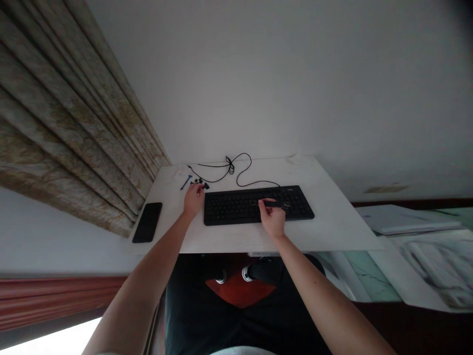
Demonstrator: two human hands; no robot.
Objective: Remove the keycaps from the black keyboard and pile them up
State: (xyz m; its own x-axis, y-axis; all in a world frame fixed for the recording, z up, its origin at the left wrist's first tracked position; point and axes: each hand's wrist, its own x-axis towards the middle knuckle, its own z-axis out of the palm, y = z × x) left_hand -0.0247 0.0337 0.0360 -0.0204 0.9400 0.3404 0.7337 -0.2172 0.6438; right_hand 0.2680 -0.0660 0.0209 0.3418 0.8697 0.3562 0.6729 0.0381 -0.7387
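Note:
A black keyboard [236, 209] lies flat on the white desk in front of me. Over its right half, my right hand [272, 219] is closed around a slim dark tool [278, 203] with thin wire showing at its ends, like a keycap puller. Just off the keyboard's upper left corner, my left hand [193, 198] has its fingers bent together at a small pile of black keycaps [206, 186]. It seems to pinch one, though the fingertips are partly hidden. A blue stick-shaped tool [186, 182] lies beyond the left hand.
The keyboard's black cable [231, 167] lies tied in a bundle near the wall. A dark phone [148, 222] rests at the desk's left edge beside the patterned curtain [84, 123]. Papers and boxes [410, 222] stand right of the desk [332, 231].

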